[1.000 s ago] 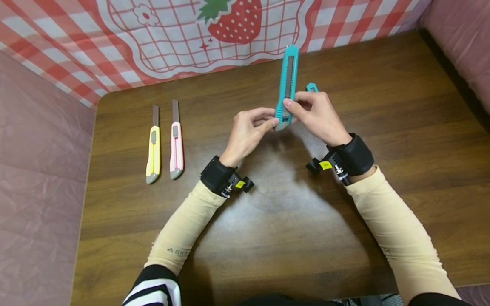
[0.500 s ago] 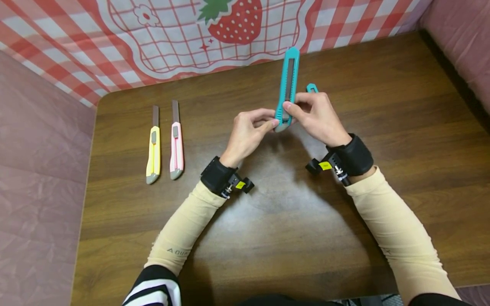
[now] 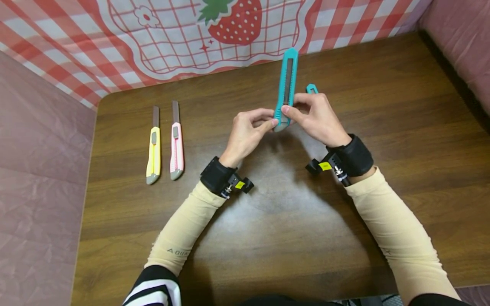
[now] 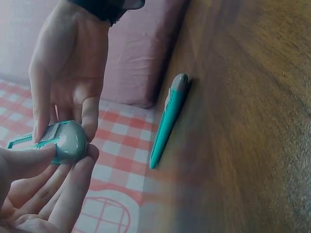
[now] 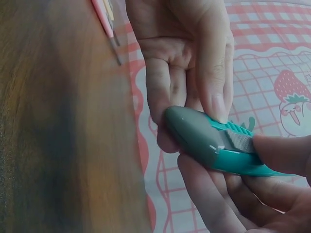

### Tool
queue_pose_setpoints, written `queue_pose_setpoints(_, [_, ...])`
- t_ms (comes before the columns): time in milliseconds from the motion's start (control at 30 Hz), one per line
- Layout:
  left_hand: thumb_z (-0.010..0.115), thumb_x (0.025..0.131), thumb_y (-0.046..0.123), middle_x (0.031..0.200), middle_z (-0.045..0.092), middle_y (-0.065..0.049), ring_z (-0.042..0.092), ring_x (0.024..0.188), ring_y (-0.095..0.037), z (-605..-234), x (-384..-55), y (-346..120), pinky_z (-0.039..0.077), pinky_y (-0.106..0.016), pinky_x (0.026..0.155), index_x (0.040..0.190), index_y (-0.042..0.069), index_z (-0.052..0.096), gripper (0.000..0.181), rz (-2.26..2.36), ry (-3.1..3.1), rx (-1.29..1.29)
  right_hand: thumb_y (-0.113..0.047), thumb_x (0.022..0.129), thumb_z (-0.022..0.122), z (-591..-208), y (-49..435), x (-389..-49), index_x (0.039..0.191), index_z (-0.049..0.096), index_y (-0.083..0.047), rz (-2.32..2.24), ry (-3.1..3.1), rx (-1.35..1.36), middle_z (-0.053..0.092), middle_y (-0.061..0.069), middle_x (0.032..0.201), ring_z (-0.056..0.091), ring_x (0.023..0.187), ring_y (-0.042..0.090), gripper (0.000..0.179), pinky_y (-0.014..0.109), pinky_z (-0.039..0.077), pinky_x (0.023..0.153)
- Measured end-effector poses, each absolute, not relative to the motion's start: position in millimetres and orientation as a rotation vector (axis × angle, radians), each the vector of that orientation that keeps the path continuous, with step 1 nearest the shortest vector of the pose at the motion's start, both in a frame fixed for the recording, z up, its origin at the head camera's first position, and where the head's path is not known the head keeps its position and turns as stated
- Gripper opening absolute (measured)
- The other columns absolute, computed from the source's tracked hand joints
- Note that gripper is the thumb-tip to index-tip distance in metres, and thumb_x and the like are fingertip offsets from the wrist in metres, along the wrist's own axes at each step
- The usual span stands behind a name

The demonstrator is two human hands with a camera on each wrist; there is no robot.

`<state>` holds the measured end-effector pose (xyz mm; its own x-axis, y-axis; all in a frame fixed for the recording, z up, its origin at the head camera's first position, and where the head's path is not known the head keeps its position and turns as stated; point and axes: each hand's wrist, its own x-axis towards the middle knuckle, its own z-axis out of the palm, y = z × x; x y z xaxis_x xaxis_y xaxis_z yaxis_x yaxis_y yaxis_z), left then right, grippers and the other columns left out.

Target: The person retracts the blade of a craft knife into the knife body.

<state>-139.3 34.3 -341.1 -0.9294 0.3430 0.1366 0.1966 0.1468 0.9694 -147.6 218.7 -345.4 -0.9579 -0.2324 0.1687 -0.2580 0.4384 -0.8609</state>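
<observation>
Both hands hold a teal box cutter [image 3: 288, 80] raised over the table, its grey end toward the person. My left hand [image 3: 246, 132] pinches it near that grey end between thumb and fingers. Around its side, my right hand [image 3: 319, 119] has the thumb on the grey slider [image 5: 240, 141], with fingers behind the body. No blade shows beyond the teal tip. A second teal box cutter [image 4: 167, 121] lies on the table beyond the right hand, mostly hidden by it in the head view.
On the table's left, a yellow box cutter [image 3: 153, 155] and a pink box cutter [image 3: 176, 151] lie side by side with blades extended away from the person. A red-and-white strawberry cloth [image 3: 168, 38] hangs behind the wooden table [image 3: 249, 238].
My right thumb has slid slightly down the box cutter toward its grey end. The tip of the cutter has dipped a little. The left hand has barely moved.
</observation>
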Motion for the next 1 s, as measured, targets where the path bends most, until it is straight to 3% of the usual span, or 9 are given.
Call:
queue_pose_setpoints(133, [0.065,0.084,-0.001,0.087,0.068,-0.023,0.066,0.077,-0.02,-341,-140,32,0.056,-0.027,0.071,0.101,-0.009,0.065,0.018,1.888,2.312,0.559,-0.019,0.092,0.059,-345,217,-148,0.106,0.065,-0.002,1.615,-2.641,0.433,0.067,0.009,0.094,0.063,0.08,0.013,0.022,0.024,0.05,0.063])
queue_pose_setpoints(300, [0.065,0.084,-0.001,0.087,0.068,-0.023,0.066,0.077,-0.02,-341,-141,31,0.056,-0.025,0.07,0.101,-0.009,0.064,0.019,1.881,2.31,0.565,-0.015,0.091,0.06,-345,214,-148,0.107,0.062,0.0,1.661,-2.59,0.406,0.064,0.01,0.093,0.064,0.08,0.015,0.022,0.025,0.053,0.061])
queue_pose_setpoints(600, [0.063,0.085,-0.004,0.087,0.067,-0.026,0.065,0.074,-0.026,-341,-142,29,0.058,-0.038,0.072,0.101,-0.011,0.063,0.018,1.922,2.222,0.559,-0.006,0.089,0.06,-328,210,-141,0.106,0.061,0.006,1.676,-2.571,0.389,0.063,0.015,0.09,0.065,0.077,0.018,0.02,0.018,0.052,0.058])
queue_pose_setpoints(767, [0.057,0.086,-0.009,0.09,0.064,-0.032,0.064,0.079,-0.034,-345,-144,30,0.057,-0.045,0.074,0.1,-0.015,0.061,0.016,2.008,2.097,0.587,-0.012,0.088,0.063,-332,237,-153,0.106,0.063,0.003,1.657,-2.537,0.272,0.064,0.01,0.084,0.063,0.071,0.016,0.023,0.015,0.051,0.056])
queue_pose_setpoints(867, [0.055,0.087,-0.01,0.09,0.064,-0.032,0.064,0.08,-0.036,-346,-145,30,0.058,-0.04,0.073,0.1,-0.015,0.06,0.015,2.008,2.072,0.592,-0.019,0.088,0.064,-337,263,-161,0.108,0.064,0.0,1.566,-2.589,0.185,0.064,0.004,0.083,0.061,0.068,0.016,0.028,0.014,0.05,0.055])
queue_pose_setpoints(1000, [0.055,0.088,-0.009,0.088,0.065,-0.032,0.064,0.079,-0.035,-345,-144,31,0.058,-0.034,0.072,0.099,-0.014,0.061,0.014,1.982,2.079,0.599,-0.026,0.089,0.062,-338,294,-164,0.112,0.062,0.0,1.362,-2.808,0.106,0.062,0.007,0.084,0.059,0.069,0.021,0.034,0.014,0.046,0.053])
